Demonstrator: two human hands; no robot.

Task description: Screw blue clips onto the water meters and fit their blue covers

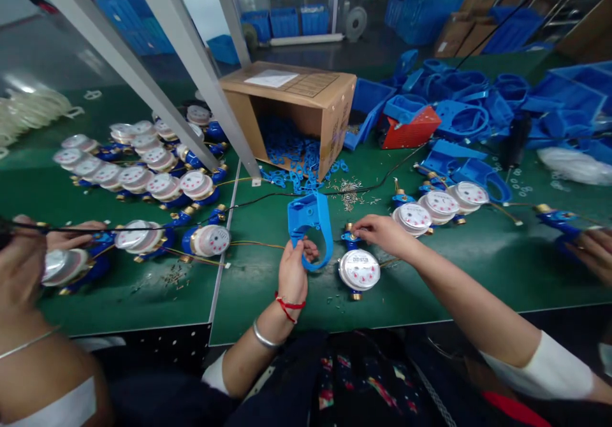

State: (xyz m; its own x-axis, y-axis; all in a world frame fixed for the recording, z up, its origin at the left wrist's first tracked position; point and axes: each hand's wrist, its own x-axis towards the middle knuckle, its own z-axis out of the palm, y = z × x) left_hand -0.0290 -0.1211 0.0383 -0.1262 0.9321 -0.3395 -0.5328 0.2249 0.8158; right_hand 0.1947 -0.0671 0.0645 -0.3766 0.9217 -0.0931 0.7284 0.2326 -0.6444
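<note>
My left hand (294, 271) is closed around the lower side of a blue plastic housing (310, 213) with a box-shaped top and a ring below, held above the green table. My right hand (382, 231) has its fingertips pinched together at the brass and blue upper end of a water meter (359, 270). What those fingertips hold, if anything, is too small to make out. The meter lies dial up in front of me. Three more water meters (440, 206) stand in a row beyond my right wrist.
An open cardboard box (335, 127) spills small blue clips (301, 159). Loose screws (351, 194) lie beside it, with blue housings (459, 118) piled behind a red block (411, 127). Many meters (134, 177) stand left. Co-workers' hands (71, 234) work at both sides. A black cable (268, 196) crosses the table.
</note>
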